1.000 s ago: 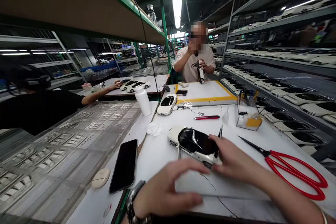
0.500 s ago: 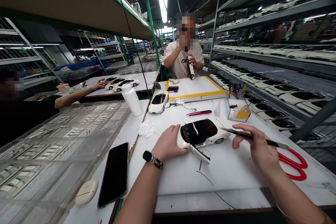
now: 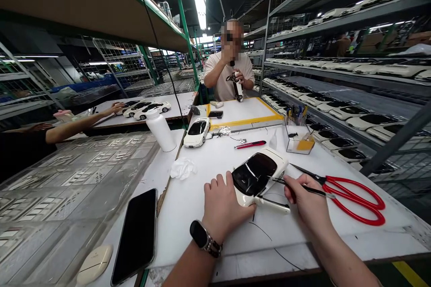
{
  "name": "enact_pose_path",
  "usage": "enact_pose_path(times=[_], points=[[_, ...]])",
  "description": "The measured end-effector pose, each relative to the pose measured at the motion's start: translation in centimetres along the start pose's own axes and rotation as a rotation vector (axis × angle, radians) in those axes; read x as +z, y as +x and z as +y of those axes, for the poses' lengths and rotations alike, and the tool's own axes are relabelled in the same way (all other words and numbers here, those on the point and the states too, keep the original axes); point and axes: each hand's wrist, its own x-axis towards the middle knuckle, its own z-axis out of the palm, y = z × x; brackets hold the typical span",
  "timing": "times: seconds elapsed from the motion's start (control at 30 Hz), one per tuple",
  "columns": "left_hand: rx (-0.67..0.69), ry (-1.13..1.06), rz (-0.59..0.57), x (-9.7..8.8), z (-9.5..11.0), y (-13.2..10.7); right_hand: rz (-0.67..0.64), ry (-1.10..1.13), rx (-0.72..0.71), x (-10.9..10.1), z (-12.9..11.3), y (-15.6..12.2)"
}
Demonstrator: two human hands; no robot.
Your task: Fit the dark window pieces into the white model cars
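Observation:
A white model car (image 3: 259, 168) with a black roof sits at an angle on the white table, its near door (image 3: 274, 203) swung open. My left hand (image 3: 222, 204) is closed around the car's near left end, thumb along its side. In my right hand (image 3: 306, 197) is a pair of dark tweezers (image 3: 313, 189), pinched between thumb and fingers. The tweezers' tips lie over the car's side, by the open doorway; whether they hold anything is too small to tell. Red-handled scissors (image 3: 357, 195) lie just beyond my right hand.
Behind the car are a red pen (image 3: 249, 145), a clear holder (image 3: 299, 138), another model car (image 3: 197, 132) and a white bottle (image 3: 160, 130). Crumpled tissue (image 3: 182, 168) and a phone (image 3: 135, 235) lie left. A co-worker (image 3: 229, 74) sits opposite; another person's arm (image 3: 81, 126) reaches in at left. Racks (image 3: 350, 76) stand right.
The model car has been turned, its far end swinging away from me. My right hand has brought the tweezers left, from the car's right end to its door opening. The scissors now show fully.

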Motion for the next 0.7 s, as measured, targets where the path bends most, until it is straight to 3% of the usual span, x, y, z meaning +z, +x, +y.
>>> enact_pose_path(times=[0.2,0.33,0.47,0.57,0.7], points=[[0.01,0.006,-0.017,0.0,-0.1,0.1,-0.014,0.125,0.065,1.1,0.1,-0.1],[0.047,-0.011,-0.024,0.0,-0.4,0.1,-0.039,0.197,0.065,0.8,-0.3,-0.5],[0.216,-0.139,-0.03,-1.1,-0.9,0.4,-0.049,0.265,0.082,-0.7,-0.5,-0.7],[0.385,-0.26,0.025,-2.4,-1.1,1.3,-0.134,0.288,0.135,-1.6,-0.6,-0.7],[0.483,-0.28,0.082,-3.1,-0.3,3.3,-0.192,0.283,0.172,-1.7,-1.3,-1.2]])
